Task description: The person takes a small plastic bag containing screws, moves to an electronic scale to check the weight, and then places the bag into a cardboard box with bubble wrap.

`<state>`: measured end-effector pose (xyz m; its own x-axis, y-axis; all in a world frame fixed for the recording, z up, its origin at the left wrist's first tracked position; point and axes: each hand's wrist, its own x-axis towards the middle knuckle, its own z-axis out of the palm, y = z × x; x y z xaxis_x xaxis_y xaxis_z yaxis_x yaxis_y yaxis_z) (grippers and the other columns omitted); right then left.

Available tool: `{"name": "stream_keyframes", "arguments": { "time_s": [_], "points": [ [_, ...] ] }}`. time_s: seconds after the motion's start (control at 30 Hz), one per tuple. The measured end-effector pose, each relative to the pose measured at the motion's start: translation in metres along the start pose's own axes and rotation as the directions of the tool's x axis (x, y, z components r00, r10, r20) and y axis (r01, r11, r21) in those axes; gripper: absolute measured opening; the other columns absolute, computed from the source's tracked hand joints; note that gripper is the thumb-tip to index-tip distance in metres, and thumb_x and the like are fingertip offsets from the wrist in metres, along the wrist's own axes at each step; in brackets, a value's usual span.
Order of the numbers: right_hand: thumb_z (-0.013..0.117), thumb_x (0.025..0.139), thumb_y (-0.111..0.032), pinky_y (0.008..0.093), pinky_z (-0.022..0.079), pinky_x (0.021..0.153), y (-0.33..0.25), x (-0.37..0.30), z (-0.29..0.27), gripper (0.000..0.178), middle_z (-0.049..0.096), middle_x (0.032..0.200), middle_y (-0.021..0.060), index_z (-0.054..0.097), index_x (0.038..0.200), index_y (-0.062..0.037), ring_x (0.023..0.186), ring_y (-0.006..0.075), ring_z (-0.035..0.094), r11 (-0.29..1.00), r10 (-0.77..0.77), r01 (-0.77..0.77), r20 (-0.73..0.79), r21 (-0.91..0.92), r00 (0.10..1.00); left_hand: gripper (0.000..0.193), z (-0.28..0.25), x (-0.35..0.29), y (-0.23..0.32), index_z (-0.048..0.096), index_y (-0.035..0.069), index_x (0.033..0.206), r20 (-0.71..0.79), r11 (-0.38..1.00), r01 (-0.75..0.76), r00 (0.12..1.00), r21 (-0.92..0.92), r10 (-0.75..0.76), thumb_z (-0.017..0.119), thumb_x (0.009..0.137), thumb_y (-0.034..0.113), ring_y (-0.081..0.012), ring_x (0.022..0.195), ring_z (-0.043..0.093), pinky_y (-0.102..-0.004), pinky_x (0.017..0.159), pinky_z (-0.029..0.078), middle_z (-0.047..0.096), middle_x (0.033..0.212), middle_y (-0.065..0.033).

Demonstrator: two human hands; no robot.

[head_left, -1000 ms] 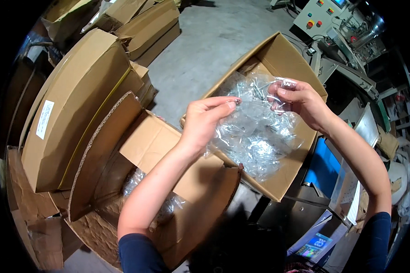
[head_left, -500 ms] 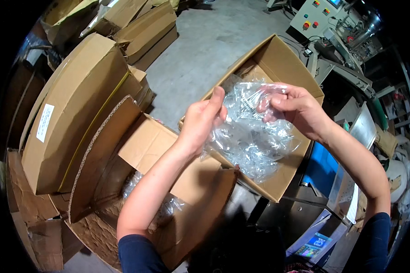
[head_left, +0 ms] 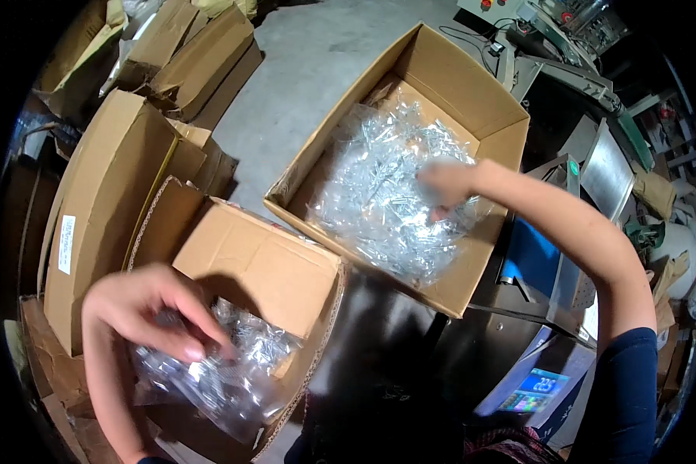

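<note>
Down goes your left hand (head_left: 143,305) to the near box (head_left: 255,259), half open, while your right hand (head_left: 452,182) is over the far box (head_left: 472,77), too blurry. You can't tell if either holds anything. Some clear bags (head_left: 247,356) already lie in the near box; a big heap (head_left: 371,182) is left in the far one.

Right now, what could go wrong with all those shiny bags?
The metal pieces look thin, so one might poke through its clear bag and prick the right hand. In the bigger heap, bags overlap inside the cardboard box, so lifting one could snag or tear another.
</note>
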<state>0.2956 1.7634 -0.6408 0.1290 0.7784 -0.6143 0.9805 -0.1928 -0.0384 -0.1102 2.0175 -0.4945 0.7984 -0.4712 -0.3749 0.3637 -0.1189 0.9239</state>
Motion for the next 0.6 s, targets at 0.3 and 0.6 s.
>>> {"name": "stream_keyframes", "arguments": {
  "time_s": [0.3,0.6],
  "points": [
    [0.054,0.085,0.001,0.031,0.055,0.068,0.019,-0.008,-0.04,0.011,0.067,0.08,0.0059,0.064,0.091,0.0003,0.078,0.0163,0.067,0.481,0.055,-0.136,0.125,0.866,0.991,0.023,0.019,0.08,0.008,0.067,-0.002,0.094,-0.528,0.929,-0.202,0.849,-0.311,0.008,0.059,0.098,0.019,-0.0138,0.071,0.068,-0.0219,0.057,0.054,0.07,0.084,-0.012],
    [0.066,0.092,-0.016,0.0282,0.051,0.077,-0.058,-0.045,-0.107,0.023,0.069,0.095,0.0053,0.068,0.109,-0.0023,0.082,0.0122,0.065,0.286,-0.258,0.22,-0.147,0.933,0.955,0.053,-0.011,0.187,0.021,0.049,-0.007,0.131,-0.563,0.955,-0.173,0.826,-0.243,0.006,0.071,0.087,0.012,-0.021,0.104,0.063,-0.0338,0.091,0.054,0.062,0.116,-0.0146]
  ]
}}
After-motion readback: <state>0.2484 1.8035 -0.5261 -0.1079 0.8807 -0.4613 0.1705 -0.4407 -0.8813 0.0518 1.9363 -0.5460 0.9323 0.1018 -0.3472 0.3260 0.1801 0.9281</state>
